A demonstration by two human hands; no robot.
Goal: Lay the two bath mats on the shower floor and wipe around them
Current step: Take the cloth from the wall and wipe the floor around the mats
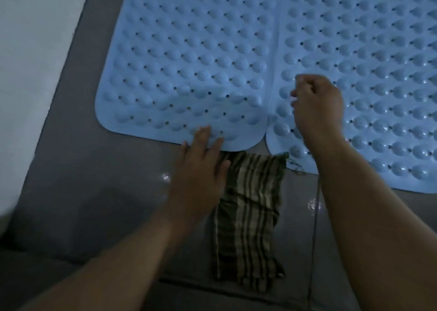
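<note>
Bumpy blue rubber mats [189, 57] lie edge to edge; left fingers [203, 138] press flat, right fingers [305, 85] curl empty.

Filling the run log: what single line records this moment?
left hand open on left mat | right hand curled over right mat | striped cloth untouched

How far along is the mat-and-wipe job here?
Done: both blue mats, left mat and right mat, lie flat, edges meeting. In hand: left hand presses the left mat's near edge; right hand hovers curled. Left: wiping, as the striped cloth lies unheld.
</note>
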